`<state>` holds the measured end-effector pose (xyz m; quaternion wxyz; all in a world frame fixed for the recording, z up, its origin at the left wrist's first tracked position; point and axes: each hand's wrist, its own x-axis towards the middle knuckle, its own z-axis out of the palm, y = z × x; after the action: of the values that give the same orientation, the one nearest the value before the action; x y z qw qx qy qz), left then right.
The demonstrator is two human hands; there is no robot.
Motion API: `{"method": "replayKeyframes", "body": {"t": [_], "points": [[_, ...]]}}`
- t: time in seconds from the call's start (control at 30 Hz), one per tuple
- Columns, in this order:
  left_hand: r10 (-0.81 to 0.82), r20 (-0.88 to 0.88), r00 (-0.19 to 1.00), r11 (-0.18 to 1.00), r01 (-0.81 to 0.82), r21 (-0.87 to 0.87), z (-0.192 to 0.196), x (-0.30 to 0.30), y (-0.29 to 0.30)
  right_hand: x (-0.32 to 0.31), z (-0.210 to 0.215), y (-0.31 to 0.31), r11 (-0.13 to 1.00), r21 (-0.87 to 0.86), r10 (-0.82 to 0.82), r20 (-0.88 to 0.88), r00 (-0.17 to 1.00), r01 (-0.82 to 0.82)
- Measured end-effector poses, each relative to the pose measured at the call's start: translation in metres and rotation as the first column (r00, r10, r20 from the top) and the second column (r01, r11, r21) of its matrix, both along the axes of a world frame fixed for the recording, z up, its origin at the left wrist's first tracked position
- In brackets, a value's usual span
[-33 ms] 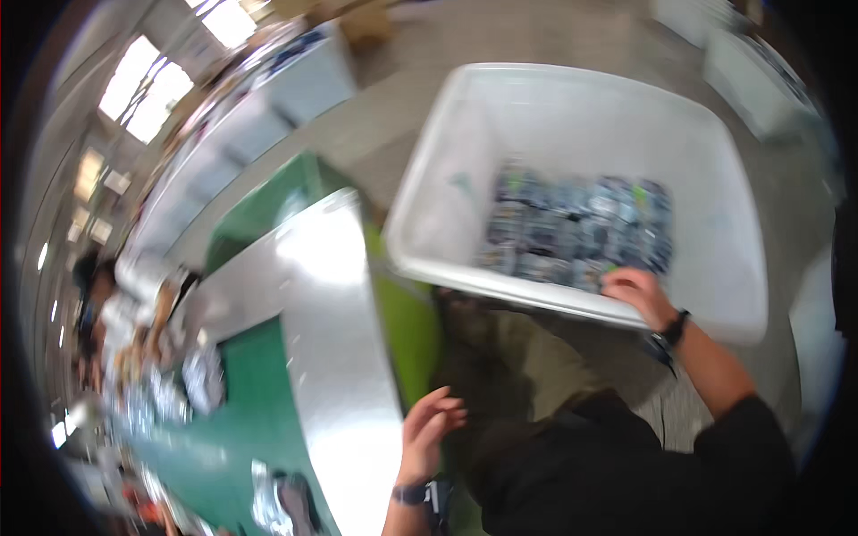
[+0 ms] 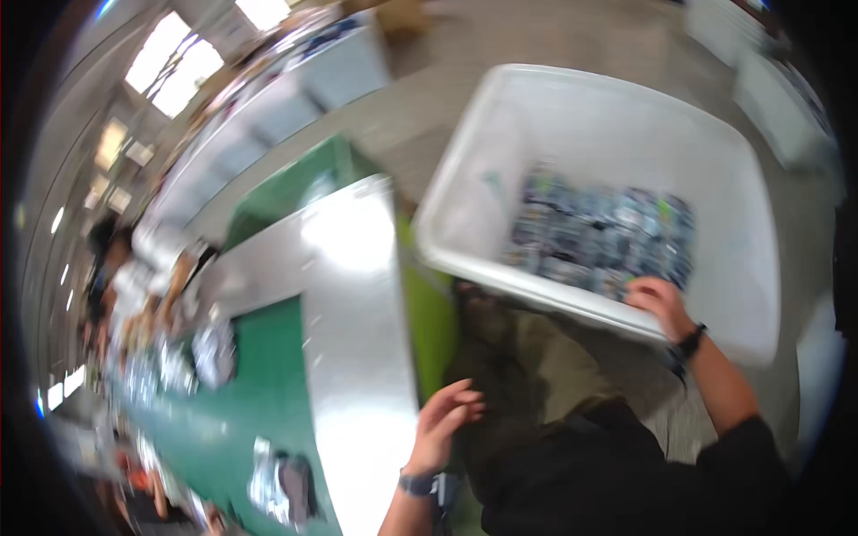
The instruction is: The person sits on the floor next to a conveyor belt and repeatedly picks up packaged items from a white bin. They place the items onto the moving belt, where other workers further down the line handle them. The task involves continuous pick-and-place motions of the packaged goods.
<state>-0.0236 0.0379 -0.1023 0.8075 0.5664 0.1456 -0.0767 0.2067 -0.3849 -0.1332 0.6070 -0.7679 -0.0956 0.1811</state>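
The white bin (image 2: pixel 715 152) holds dark packets (image 2: pixel 599 237) under my right hand (image 2: pixel 660 299), grip unclear, while my left hand (image 2: pixel 445 424) hangs open, empty, beside the worktop (image 2: pixel 357 295).

Worktop (image 2: pixel 357 357): long, shiny metal edge strip, green belt surface (image 2: pixel 241 402) beside it. On the green: small blurred packets, one cluster (image 2: pixel 210 348) mid-way, another dark-and-silver pile (image 2: pixel 281 487) nearer. Floor (image 2: pixel 500 54): grey concrete, carries the large white bin (image 2: pixel 715 107) just beside worktop end. Bin bottom holds dark packets (image 2: pixel 599 237).
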Motion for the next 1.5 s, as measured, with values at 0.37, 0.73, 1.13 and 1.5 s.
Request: {"method": "replayKeyframes", "body": {"t": [0.37, 0.73, 1.13, 1.5], "points": [[-0.029, 0.061, 0.998, 0.999, 0.031, -0.034, -0.034, 0.002, 0.004, 0.033, -0.068, -0.017, 0.952, 0.188, -0.199, -0.216, 0.956, 0.240], [0.239, 0.111, 0.965, 0.938, -0.200, -0.282, -0.004, -0.020, 0.027, 0.039, -0.081, -0.012, 0.987, -0.155, -0.013, 0.145, 0.989, 0.036], [0.520, 0.371, 0.769, -0.365, -0.193, 0.911, 0.074, -0.220, 0.151, 0.029, -0.083, -0.006, 0.981, -0.183, -0.017, 0.232, 0.973, 0.061], [0.653, -0.018, 0.757, -0.407, 0.371, 0.835, 0.037, -0.264, 0.204, 0.018, -0.072, 0.001, 0.982, -0.173, -0.039, 0.216, 0.976, 0.078]]}}
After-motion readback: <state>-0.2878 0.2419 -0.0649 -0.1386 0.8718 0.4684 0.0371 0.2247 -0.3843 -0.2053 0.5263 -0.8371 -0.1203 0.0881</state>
